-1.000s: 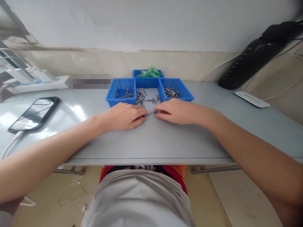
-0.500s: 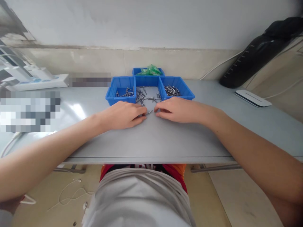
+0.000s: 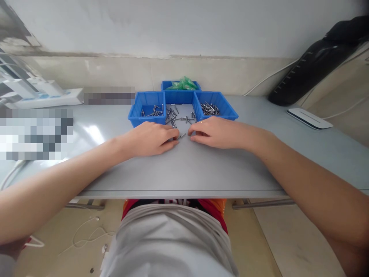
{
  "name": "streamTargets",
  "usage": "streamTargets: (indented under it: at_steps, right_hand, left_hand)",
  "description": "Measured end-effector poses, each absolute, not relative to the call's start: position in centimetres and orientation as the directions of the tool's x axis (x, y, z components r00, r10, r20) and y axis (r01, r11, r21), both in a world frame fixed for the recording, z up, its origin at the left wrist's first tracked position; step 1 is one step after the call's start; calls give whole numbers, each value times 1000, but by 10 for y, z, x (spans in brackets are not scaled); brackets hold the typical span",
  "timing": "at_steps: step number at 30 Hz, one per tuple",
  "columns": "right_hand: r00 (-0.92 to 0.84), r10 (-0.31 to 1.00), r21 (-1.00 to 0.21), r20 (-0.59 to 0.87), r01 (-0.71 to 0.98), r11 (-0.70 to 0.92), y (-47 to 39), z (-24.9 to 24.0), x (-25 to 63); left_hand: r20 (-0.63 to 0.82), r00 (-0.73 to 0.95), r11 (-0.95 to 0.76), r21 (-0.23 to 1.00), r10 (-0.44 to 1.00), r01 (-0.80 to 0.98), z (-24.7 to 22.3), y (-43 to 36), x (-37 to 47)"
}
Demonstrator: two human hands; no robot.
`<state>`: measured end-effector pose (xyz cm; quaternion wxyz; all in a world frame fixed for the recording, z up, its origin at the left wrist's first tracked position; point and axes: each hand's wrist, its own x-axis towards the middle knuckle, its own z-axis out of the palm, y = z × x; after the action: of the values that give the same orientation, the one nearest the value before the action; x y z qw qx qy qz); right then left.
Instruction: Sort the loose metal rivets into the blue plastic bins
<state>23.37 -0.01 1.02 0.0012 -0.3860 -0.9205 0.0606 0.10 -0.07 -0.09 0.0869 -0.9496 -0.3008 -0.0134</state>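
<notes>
My left hand rests on the grey table, fingers apart, with a small metal rivet at its fingertips. To the right of that rivet, my right hand lies with thumb and fingers apart and nothing visible between them. Beyond both hands, several loose rivets are scattered between two blue bins. The left blue bin holds some rivets, and the right blue bin holds a denser pile. Behind them stands a third blue bin with green plastic in it.
A white power strip with plugs is at the back left. On the right, a black bottle leans near the wall, beside a flat white device. The table's front edge runs before my body.
The view has shifted very slightly. My hands and the rivets hold nearly the same places as before.
</notes>
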Motion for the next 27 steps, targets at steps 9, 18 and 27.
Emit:
streamTargets:
  at_steps: [9, 18, 27]
  right_hand:
    - [-697, 715, -122, -54, 715, 688, 0, 10, 235]
    - [-703, 709, -107, -57, 711, 695, 0, 12, 235]
    - [-710, 702, -93, -49, 703, 705, -1, 12, 235]
  left_hand:
    - [87, 825, -807, -172, 559, 565, -2, 0, 1]
    - [92, 827, -808, -176, 555, 562, -1, -1, 1]
    - [88, 826, -808, -175, 556, 563, -1, -1, 2]
